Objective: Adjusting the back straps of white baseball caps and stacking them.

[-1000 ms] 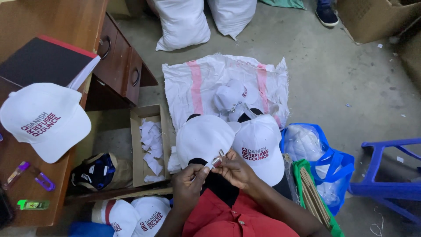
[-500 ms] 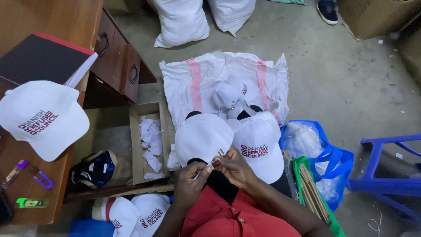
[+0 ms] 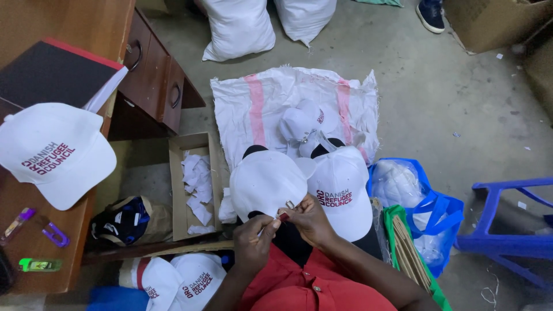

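— What sort of place are you sitting in?
— You're in a storeroom-like workshop: bare concrete floor point(image 3: 461, 98), stuffed white sacks point(image 3: 236, 26), white caps point(image 3: 55, 152) on the wooden table point(image 3: 34, 230), a cardboard box point(image 3: 193, 187) of scraps.

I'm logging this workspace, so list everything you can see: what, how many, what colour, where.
Caps: two white on the lap, one on the desk, more on the sack and lower left.
Woven sack: one, white with pink stripes, on the floor.
Cardboard box: one, brown, holding white scraps.
Filled bags: two, white, top.
Blue bag: one, right.
Stool: one, blue, far right.
Desk: brown, left.
Left hand: at the cap's edge.
Right hand: pinching a small tool.
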